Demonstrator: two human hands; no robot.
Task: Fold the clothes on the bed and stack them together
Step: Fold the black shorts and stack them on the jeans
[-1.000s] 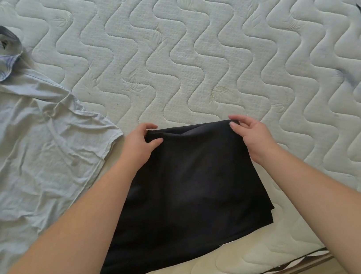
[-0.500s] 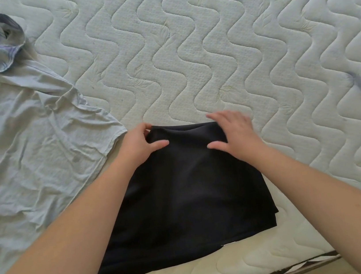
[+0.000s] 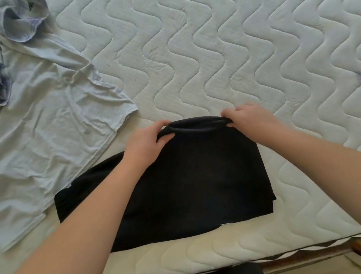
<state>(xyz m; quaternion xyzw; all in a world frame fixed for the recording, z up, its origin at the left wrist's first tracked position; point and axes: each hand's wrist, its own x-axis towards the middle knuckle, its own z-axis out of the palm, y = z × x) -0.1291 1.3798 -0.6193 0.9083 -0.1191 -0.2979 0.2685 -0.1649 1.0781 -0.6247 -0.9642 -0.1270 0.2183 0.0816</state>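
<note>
Both hands at the far edge of the black garment (image 3: 192, 181), lying near the front edge of the mattress (image 3: 254, 45). Left hand (image 3: 146, 145) curled round the far left corner, thumb on top, fingers tucked under the fold. Right hand (image 3: 250, 119) curled over the far right corner, pinching the rolled edge between thumb and fingers. Far edge lifted slightly, bunched into a soft roll between the two grips; rest of the cloth flat, already doubled, with layered edges showing at the near right corner.

Likely step: bringing the far edge toward the body for another fold. For a clean result:

- Keeping both grips level and pulling gently apart, so the rolled edge flattens before travelling.
- Lifting only enough to clear the lower layers; dragging would shift them.
- Landing the far edge square on the near edge, corners matched, especially at the right where layers already stagger.
- Watching the left flap poking out under the left forearm; tucking or aligning it first, otherwise a lopsided packet.
- Smoothing outward from the middle with flat palms after release.

Pale shirt (image 3: 32, 111) spread crumpled at the left, its hem just beside the black cloth, not yet folded; stacking to follow, by the look of it.
</note>
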